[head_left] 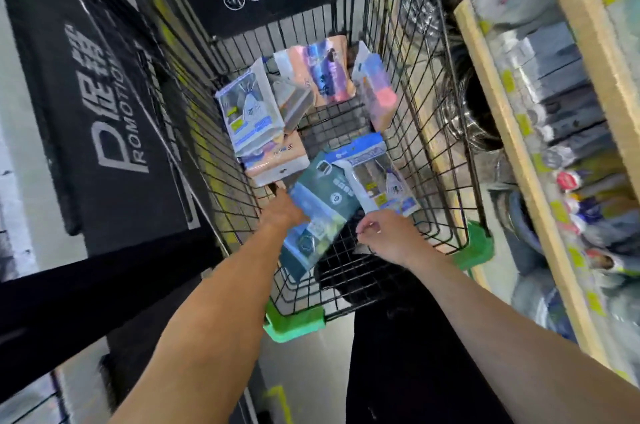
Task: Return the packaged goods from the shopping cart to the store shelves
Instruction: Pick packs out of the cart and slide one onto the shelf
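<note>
Two hands reach into the wire shopping cart (433,132) over the packaged goods

Left of the cart stands a black promotion sign (104,104). At the cart's near rim, the left hand (282,210) is under the upper edge of a dark teal package (320,208) and seems to hold it there, but its fingers are hidden behind the package, so I cannot tell how much they are curled. This package lies tilted, touching a white and blue package (375,174) just beside it. Deeper inside the cart lie another white and blue package (247,113), a peach box (277,163) under it, and pink and blue packs (320,71). The right hand (384,238) hovers at the near rim, fingers loosely curled, holding nothing. Right of the cart are the store shelves (512,132) with blurred goods
</note>
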Motion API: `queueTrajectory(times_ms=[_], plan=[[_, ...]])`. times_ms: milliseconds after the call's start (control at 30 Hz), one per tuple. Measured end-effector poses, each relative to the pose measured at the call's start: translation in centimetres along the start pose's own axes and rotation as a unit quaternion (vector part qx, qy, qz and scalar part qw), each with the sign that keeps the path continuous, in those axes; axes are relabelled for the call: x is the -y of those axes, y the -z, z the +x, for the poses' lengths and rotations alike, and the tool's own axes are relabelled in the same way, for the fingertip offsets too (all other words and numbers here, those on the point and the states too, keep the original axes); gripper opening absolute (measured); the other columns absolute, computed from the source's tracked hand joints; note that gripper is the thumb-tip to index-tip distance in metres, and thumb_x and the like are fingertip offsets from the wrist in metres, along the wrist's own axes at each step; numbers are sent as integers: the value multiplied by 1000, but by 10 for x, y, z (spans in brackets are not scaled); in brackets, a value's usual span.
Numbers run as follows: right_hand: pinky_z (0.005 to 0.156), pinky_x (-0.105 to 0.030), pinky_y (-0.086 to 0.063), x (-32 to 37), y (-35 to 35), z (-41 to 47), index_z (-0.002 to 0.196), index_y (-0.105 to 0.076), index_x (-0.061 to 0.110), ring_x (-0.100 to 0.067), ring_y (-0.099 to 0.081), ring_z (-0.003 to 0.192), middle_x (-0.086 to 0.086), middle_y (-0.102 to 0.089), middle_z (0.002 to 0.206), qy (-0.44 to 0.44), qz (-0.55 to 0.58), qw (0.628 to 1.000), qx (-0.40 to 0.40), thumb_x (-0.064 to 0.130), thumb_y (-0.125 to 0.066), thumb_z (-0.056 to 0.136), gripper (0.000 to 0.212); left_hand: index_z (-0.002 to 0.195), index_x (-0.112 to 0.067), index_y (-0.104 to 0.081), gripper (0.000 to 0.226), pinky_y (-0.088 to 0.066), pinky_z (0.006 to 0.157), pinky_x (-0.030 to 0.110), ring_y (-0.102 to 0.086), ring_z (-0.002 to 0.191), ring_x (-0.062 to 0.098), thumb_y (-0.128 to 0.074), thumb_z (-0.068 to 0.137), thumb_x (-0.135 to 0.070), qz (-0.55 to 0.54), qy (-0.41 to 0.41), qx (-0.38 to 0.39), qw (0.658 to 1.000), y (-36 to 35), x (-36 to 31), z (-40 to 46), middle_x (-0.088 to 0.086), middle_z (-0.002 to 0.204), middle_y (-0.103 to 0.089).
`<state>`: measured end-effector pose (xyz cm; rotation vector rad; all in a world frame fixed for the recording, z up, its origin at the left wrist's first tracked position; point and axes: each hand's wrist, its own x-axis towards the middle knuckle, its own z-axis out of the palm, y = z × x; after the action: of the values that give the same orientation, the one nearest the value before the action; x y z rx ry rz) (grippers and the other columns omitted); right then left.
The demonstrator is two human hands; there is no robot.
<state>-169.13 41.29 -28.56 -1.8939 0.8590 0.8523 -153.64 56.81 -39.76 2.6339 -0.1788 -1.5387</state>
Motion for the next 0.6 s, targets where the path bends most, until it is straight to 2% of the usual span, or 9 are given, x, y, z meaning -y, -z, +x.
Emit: queueTrajectory(times_ms=[33,100,200,233,267,333,433,533,600], plan=[[74,-26,-43,-2,0,2,99,-70,16,-21,-59,89,16,-52,78,-1,-1,1000,-1,19,-61,96,10,142,-11,-36,81,-54,92,40,-61,114,30,-78,79,-39,37,-8,-5,999,-1,0,-2,10,128,-59],[62,-26,-41,-5,2,2,105,-67,16,-19,-56,78,13,-48,77,-7,9,1000,-6,20,-59,98,12,137,-14,-45,75,-53,97,39,-61,118,26,-75,78,-50,95,-5,-9,995,2,1,-5,5,129,-60],[55,-24,-39,-9,5,0,109,-60,21,-12,-54,65,10,-47,78,-25,22,999,-18,24,-58,99,11,132,-16,-50,97,-54,94,38,-65,113,25,-82,52,-61,79,12,35,996,7,0,-4,0,120,-66],[55,-24,-40,-11,6,-2,109,-60,21,-10,-54,64,10,-48,78,-30,23,999,-21,25,-58,99,11,129,-16,-51,95,-52,96,38,-62,115,26,-82,51,-62,73,13,40,996,7,-2,-4,-1,120,-64],[56,-24,-41,-13,6,-3,108,-61,21,-9,-54,64,10,-49,79,-30,23,999,-27,25,-59,98,11,123,-15,-53,85,-50,97,36,-61,116,25,-83,57,-59,68,9,42,997,8,-5,-7,-1,118,-62],[58,-24,-42,-16,5,-6,109,-64,19,-9,-54,67,10,-52,78,-31,23,999,-39,25,-61,96,15,107,-12,-59,56,-50,91,33,-61,104,24,-83,68,-45,25,1,42,999,9,-13,-11,2,111,-63],[58,-25,-43,-13,-1,-18,108,-67,16,-12,-59,67,3,-62,80,-43,62,996,-39,22,-64,93,17,102,-9,-66,44,-53,86,33,-63,90,23,-77,73,-40,27,-27,34,999,15,-24,-25,7,102,-68],[75,-30,-51,-3,-7,-29,107,-70,15,-22,-66,89,-4,-70,102,-40,60,997,-24,24,-65,93,18,93,-8,-67,31,-51,76,30,-62,80,22,-71,77,-34,43,-65,34,996,31,-32,-44,6,90,-66],[80,-34,-54,5,-6,-42,103,-73,10,-25,-68,93,-5,-71,100,-19,54,998,-21,23,-64,94,19,82,-7,-63,20,-44,64,27,-56,70,21,-70,79,-26,-1,-81,9,997,48,-38,-62,7,82,-61]])
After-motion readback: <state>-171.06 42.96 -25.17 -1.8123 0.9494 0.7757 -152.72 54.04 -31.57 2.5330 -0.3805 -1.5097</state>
